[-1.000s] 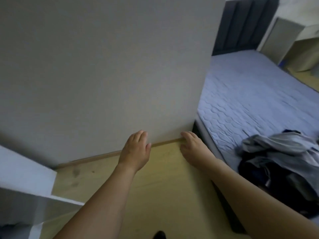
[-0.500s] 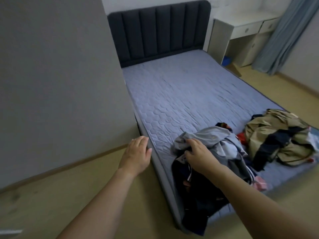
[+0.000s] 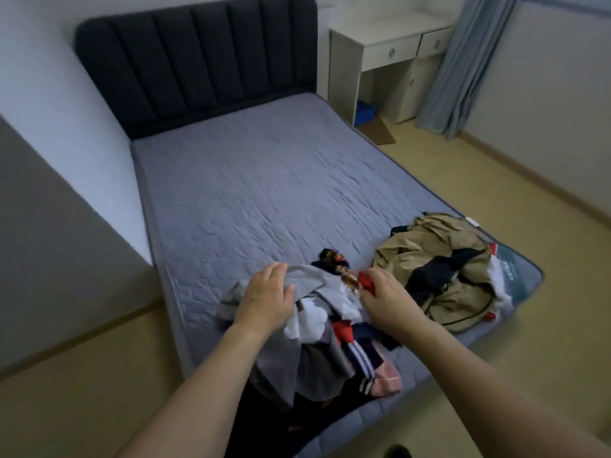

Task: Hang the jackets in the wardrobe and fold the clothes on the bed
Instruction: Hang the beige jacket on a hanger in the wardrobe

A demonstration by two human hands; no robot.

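Note:
A mixed pile of clothes lies on the near edge of the grey-blue mattress, partly hanging off the bed's foot. My left hand rests on top of the pile, with its fingers and thumb closed on a grey garment. My right hand is at the pile's right side, fingers curled round a small red cloth. A crumpled tan jacket with a dark lining lies to the right, near the mattress corner.
A dark padded headboard stands at the far end of the bed. A white desk, a blue box under it and a curtain are at the back right. A grey panel rises on the left. Wooden floor surrounds the bed.
My view has turned from the grey panel to the bed. Both hands moved from the panel's bottom edge onto the clothes pile, the right one first, then the left.

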